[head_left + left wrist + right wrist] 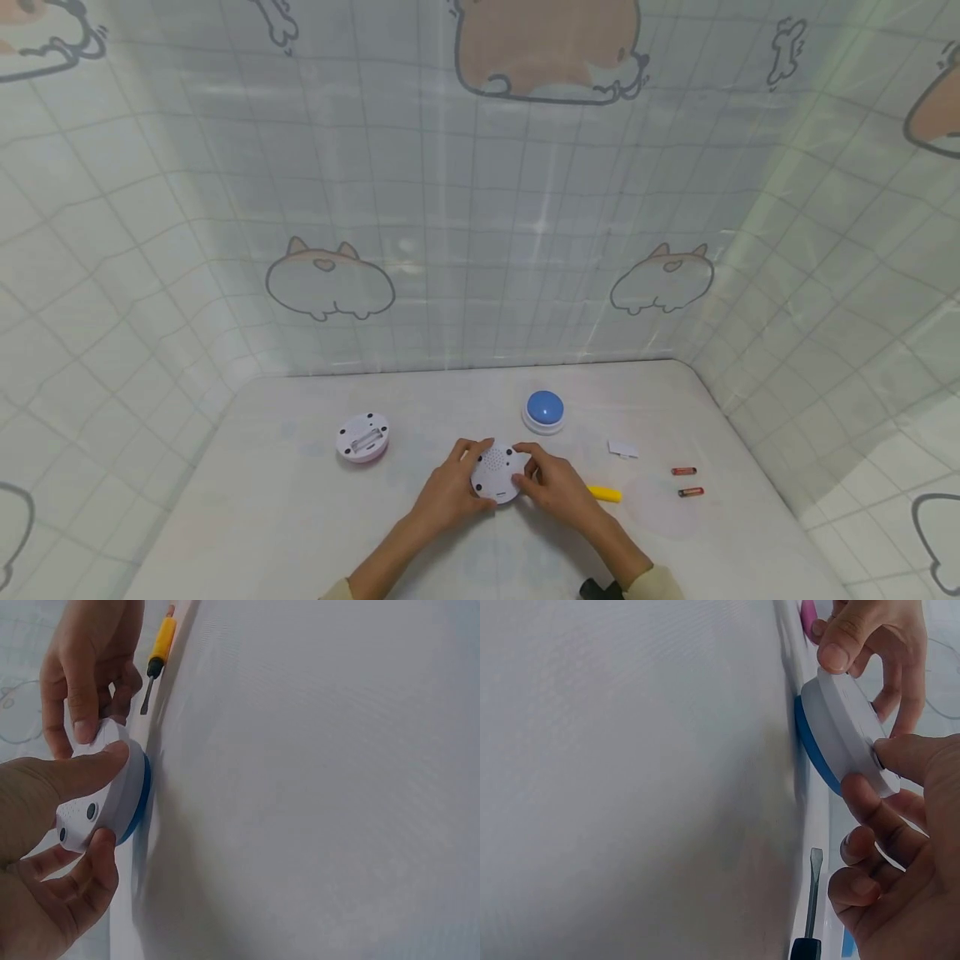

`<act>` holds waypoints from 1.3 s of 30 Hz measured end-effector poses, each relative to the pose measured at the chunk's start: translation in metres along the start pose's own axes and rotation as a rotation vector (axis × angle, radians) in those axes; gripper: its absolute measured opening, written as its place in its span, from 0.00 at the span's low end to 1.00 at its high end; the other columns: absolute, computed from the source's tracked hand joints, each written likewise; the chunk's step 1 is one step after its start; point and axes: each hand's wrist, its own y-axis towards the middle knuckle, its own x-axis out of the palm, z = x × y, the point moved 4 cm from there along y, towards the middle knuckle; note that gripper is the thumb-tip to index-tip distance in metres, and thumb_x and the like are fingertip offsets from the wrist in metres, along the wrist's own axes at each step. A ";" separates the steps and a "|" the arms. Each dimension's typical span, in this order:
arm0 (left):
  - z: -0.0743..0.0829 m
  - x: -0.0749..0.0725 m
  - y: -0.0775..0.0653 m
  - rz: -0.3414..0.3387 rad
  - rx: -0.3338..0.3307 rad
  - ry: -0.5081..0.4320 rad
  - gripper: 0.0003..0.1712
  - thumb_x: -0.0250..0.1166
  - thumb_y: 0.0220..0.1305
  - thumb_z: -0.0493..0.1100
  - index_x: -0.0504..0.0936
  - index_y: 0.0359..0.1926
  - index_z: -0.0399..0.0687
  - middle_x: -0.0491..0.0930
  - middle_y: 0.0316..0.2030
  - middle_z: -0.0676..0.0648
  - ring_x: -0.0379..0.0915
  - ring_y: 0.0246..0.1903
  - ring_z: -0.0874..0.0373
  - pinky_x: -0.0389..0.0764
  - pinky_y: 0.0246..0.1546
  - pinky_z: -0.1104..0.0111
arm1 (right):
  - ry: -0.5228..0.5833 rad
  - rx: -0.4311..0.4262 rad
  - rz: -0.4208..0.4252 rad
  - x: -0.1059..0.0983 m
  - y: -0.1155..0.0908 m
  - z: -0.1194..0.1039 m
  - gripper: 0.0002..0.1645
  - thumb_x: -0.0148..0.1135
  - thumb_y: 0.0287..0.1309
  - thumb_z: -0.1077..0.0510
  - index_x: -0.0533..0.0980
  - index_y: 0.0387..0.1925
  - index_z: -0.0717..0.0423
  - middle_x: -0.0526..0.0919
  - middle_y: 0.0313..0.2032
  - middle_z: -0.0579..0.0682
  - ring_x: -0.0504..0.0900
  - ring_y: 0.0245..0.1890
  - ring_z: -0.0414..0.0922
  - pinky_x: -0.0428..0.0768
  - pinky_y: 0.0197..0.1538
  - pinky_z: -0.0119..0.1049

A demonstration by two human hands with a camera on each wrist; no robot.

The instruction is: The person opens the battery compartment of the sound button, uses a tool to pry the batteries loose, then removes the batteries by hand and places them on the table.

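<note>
A round white push button [496, 475] with a blue dome lies face down between both hands, its underside with speaker holes and dark round feet turned up. My left hand [448, 490] grips its left side, thumb at the near edge and fingers at the far edge. From the right, my right hand [558, 487] pinches the rim between thumb and index finger; the other fingers curl beneath, as the right wrist view shows. The blue dome [140, 799] shows below the white base in the left wrist view. Beside the right hand lies a yellow-handled screwdriver [604, 494].
A second push button [544, 411], blue dome up, stands behind the hands. Far left, a pink one [363, 437] rests upside down with its battery slot uncovered. To the right are small white plastic pieces [622, 450] and two batteries [684, 472]. Curtain walls surround the table.
</note>
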 end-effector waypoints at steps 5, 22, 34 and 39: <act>0.000 0.002 0.001 -0.004 -0.003 0.029 0.55 0.83 0.44 0.53 0.67 0.73 0.59 0.69 0.60 0.49 0.74 0.40 0.58 0.81 0.45 0.55 | -0.078 0.013 0.021 0.000 0.000 -0.002 0.32 0.67 0.64 0.44 0.71 0.66 0.46 0.77 0.32 0.36 0.73 0.26 0.35 0.73 0.28 0.30; -0.001 0.005 0.006 -0.023 0.000 0.017 0.54 0.82 0.46 0.55 0.67 0.73 0.57 0.68 0.60 0.48 0.73 0.46 0.55 0.79 0.50 0.55 | -0.472 -0.072 0.142 0.002 0.002 -0.016 0.36 0.74 0.50 0.33 0.78 0.61 0.35 0.73 0.44 0.38 0.71 0.34 0.34 0.74 0.36 0.28; -0.001 0.007 0.006 -0.021 -0.001 0.002 0.53 0.82 0.46 0.54 0.67 0.73 0.55 0.68 0.61 0.47 0.73 0.45 0.55 0.79 0.47 0.56 | -0.591 -0.136 0.091 0.004 0.002 -0.020 0.42 0.70 0.50 0.28 0.77 0.64 0.40 0.72 0.38 0.37 0.67 0.33 0.34 0.70 0.33 0.26; 0.001 0.006 0.006 -0.028 -0.012 -0.005 0.53 0.82 0.47 0.53 0.67 0.73 0.54 0.68 0.61 0.47 0.73 0.46 0.54 0.79 0.49 0.56 | -0.621 -0.186 0.070 0.002 0.003 -0.022 0.43 0.69 0.52 0.28 0.77 0.64 0.43 0.74 0.40 0.39 0.68 0.35 0.35 0.72 0.36 0.28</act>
